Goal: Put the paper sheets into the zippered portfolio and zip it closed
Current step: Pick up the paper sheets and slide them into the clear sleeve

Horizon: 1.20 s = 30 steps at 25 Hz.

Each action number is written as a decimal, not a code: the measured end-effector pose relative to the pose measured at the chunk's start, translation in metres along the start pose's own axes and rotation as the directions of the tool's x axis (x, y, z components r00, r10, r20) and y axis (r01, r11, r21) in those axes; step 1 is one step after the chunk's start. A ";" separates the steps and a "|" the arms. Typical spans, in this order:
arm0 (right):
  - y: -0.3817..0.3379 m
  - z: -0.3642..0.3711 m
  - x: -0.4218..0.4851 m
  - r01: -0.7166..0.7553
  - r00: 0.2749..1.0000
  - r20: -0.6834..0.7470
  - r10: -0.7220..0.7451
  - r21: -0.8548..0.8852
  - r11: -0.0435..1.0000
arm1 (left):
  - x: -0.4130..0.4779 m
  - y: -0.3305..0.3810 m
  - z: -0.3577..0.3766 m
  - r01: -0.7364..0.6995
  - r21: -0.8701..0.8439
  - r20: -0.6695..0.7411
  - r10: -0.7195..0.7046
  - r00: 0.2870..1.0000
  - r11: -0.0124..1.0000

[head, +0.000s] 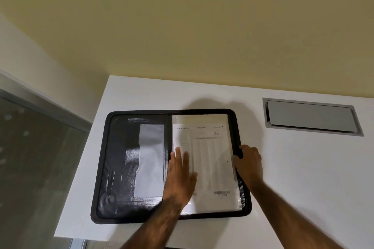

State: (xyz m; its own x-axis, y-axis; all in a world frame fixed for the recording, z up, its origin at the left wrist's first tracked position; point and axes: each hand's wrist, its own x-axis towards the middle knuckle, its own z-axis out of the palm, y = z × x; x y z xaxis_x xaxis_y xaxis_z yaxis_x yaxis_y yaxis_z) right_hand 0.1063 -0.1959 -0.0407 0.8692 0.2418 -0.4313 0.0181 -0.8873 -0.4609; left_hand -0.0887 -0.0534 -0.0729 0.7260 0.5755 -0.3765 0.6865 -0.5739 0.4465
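A black zippered portfolio (129, 168) lies open flat on the white table (293, 168). Its left half shows dark pockets and a clear window. The paper sheets (210, 159), white with a printed table, lie on its right half. My left hand (180, 174) rests flat on the left part of the sheets, fingers spread. My right hand (249, 161) grips the portfolio's right edge, with the thumb hooked over the black rim.
A grey metal cable hatch (311, 116) is set into the table at the back right. The table's left edge drops to a dark floor and a glass panel (30, 147). A yellow wall rises behind the table.
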 end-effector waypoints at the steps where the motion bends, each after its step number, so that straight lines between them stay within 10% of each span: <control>1: 0.005 0.002 -0.008 -0.001 1.000 0.017 0.001 -0.003 1.000 | 0.001 -0.003 0.001 -0.008 0.055 0.018 0.007 1.000 0.998; 8: 0.017 0.000 -0.039 0.073 0.994 0.095 -0.061 -0.126 0.989 | -0.007 -0.028 -0.023 -0.106 0.115 -0.093 0.117 0.989 0.988; 12: 0.037 -0.007 -0.056 0.094 0.981 0.178 -0.072 -0.117 0.989 | -0.050 -0.086 -0.054 0.367 -0.066 -0.295 -0.369 0.881 0.928; 16: 0.055 -0.004 -0.065 0.197 0.971 0.170 -0.168 -0.173 0.965 | -0.093 -0.150 -0.076 0.639 -0.270 -0.208 -0.692 0.692 0.720; 30: 0.072 0.003 -0.094 0.173 0.979 0.116 -0.170 -0.016 0.985 | -0.078 -0.178 -0.126 0.515 -0.673 -0.115 -0.763 0.636 0.530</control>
State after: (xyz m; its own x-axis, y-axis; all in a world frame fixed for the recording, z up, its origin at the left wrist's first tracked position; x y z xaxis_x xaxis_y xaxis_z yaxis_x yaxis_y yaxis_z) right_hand 0.0245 -0.2812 -0.0357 0.7902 0.4330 -0.4337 0.1759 -0.8381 -0.5164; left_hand -0.2725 0.0775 -0.0213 -0.0672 0.8708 -0.4870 0.7106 0.3844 0.5893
